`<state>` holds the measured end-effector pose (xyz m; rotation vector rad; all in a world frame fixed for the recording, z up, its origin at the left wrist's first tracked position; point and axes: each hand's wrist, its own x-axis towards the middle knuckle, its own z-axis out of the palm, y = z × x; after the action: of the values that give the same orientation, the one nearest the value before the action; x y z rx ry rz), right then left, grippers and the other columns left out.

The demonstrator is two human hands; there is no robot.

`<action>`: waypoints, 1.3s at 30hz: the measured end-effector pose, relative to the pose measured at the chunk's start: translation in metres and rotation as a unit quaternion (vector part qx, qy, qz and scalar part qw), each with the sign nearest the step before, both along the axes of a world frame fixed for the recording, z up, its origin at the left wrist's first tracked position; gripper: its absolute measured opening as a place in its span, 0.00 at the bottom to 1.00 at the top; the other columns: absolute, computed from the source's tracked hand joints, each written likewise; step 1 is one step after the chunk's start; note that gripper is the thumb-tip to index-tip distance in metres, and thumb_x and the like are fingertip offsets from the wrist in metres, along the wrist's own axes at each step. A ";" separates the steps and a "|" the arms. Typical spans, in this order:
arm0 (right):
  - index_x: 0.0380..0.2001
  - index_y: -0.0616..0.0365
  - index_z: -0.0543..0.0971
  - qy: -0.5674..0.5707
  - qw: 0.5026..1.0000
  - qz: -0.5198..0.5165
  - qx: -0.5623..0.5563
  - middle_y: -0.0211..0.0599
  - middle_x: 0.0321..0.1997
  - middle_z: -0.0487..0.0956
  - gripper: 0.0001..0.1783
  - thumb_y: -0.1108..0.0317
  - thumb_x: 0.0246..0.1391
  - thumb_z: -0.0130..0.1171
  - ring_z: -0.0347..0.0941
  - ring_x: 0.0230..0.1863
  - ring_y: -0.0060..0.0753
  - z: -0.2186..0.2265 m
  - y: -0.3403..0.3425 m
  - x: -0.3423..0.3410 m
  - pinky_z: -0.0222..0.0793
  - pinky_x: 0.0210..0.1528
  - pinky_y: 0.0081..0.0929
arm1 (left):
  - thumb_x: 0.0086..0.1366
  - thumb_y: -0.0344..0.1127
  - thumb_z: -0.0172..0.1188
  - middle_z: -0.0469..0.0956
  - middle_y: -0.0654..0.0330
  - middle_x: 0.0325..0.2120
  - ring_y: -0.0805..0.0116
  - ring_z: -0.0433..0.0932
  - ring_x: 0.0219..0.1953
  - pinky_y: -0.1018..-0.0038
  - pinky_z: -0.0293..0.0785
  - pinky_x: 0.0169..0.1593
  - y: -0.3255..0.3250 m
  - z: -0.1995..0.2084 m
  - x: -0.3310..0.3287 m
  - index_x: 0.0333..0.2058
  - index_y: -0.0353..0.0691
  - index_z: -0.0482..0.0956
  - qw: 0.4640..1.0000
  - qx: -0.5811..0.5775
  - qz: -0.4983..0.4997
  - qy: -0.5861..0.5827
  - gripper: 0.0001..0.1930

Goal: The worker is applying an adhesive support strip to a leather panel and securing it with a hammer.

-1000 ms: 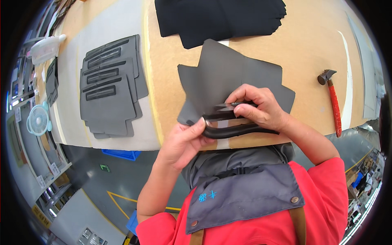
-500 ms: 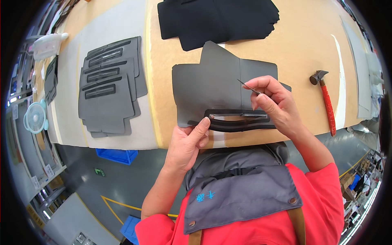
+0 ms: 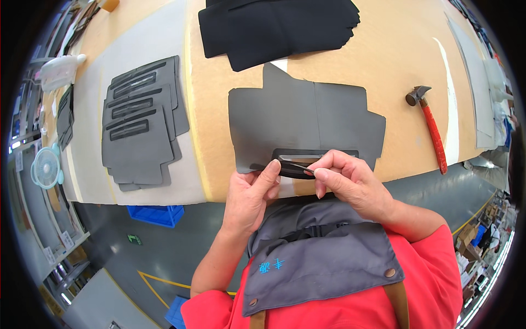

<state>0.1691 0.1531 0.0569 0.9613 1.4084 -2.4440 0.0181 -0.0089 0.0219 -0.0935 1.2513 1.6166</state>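
A grey sheet panel [image 3: 279,115] with a stepped outline lies at the table's near edge. Along its near side runs a long slot framed by a black strip [image 3: 318,152]. My left hand [image 3: 249,203] pinches the panel's near edge at the slot's left end, thumb on top and fingers partly hidden below. Between the thumb and fingers of my right hand [image 3: 356,186] is a thin, pointed dark tool [image 3: 299,166]. Its tip points left, at the black strip near my left thumb; whether it touches is hard to see.
Overlapping grey panels [image 3: 137,148] with black-framed slots lie on the left. Black stepped pieces [image 3: 279,33] are stacked at the back. A hammer [image 3: 433,129] with a red handle rests on the right. A blue crate [image 3: 156,215] stands below the table's left edge.
My right hand has come down and left, bringing the pointed tool from above the panel to the slot's near side. My left hand keeps its hold, and the near strip now bulges near the thumb.
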 end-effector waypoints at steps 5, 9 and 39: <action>0.46 0.62 0.77 -0.021 1.000 0.001 0.022 0.26 0.33 0.77 0.15 0.59 0.71 0.55 0.70 0.36 0.12 0.000 -0.003 0.000 0.66 0.40 0.16 | 0.69 0.35 0.67 0.75 0.65 0.26 0.78 0.66 0.25 0.79 0.62 0.28 0.001 -0.003 0.003 0.37 0.37 0.80 1.000 0.002 -0.014 -0.015 0.08; 0.45 0.63 0.77 -0.034 0.999 0.007 0.038 0.27 0.33 0.77 0.16 0.59 0.71 0.55 0.70 0.36 0.12 0.000 -0.002 0.000 0.67 0.40 0.16 | 0.69 0.35 0.67 0.75 0.65 0.26 0.78 0.67 0.26 0.79 0.62 0.28 0.002 -0.002 0.005 0.37 0.38 0.80 1.000 0.011 -0.005 -0.019 0.07; 0.44 0.62 0.77 -0.005 0.999 -0.049 0.010 0.26 0.34 0.76 0.11 0.63 0.72 0.54 0.70 0.37 0.14 -0.014 -0.013 0.000 0.66 0.42 0.16 | 0.68 0.32 0.68 0.77 0.65 0.28 0.78 0.69 0.27 0.79 0.65 0.30 -0.001 -0.004 0.010 0.40 0.38 0.79 1.000 0.005 -0.024 0.005 0.08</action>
<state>0.1692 0.1399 0.0425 1.0706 1.4166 -2.4947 0.0278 -0.0099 0.0180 -0.0484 1.2435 1.5832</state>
